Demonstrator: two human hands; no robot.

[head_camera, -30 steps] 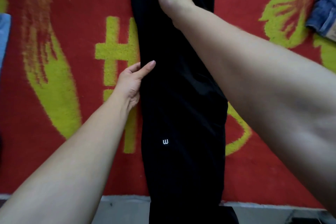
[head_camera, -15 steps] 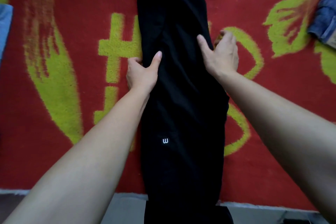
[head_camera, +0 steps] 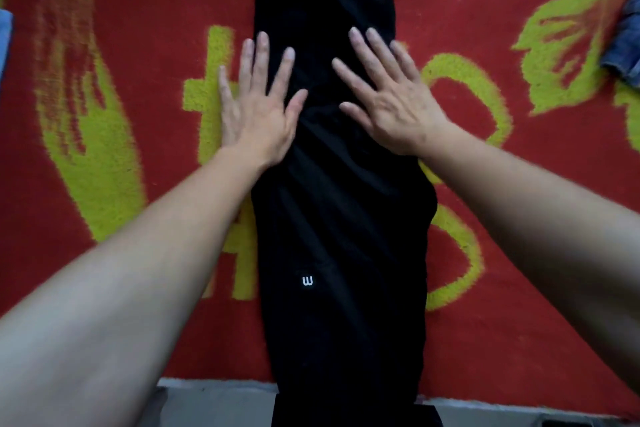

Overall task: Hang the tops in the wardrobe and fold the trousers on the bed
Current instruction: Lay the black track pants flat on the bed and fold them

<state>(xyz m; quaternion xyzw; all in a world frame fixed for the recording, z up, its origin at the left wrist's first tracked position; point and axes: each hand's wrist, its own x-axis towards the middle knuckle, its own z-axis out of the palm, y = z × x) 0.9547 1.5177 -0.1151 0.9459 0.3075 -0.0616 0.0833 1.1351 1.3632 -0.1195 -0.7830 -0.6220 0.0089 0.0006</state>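
Note:
Black trousers (head_camera: 343, 218) lie lengthwise down the middle of the bed, folded leg on leg, with a small white logo near the front. Their near end hangs over the bed's front edge. My left hand (head_camera: 258, 107) lies flat with fingers spread on the trousers' left edge, partly on the blanket. My right hand (head_camera: 388, 94) presses flat with straight fingers on the right half of the trousers. Neither hand grips the cloth.
A red blanket with yellow-green patterns (head_camera: 121, 149) covers the bed. Blue denim clothing (head_camera: 623, 45) lies at the right edge. A light blue garment (head_camera: 5, 35) shows at the far left edge. The bed's front edge (head_camera: 214, 385) runs along the bottom.
My right hand came back from the far end of the trousers to their middle. Both hands went from curled at the trousers' edges to lying flat with fingers spread on the cloth.

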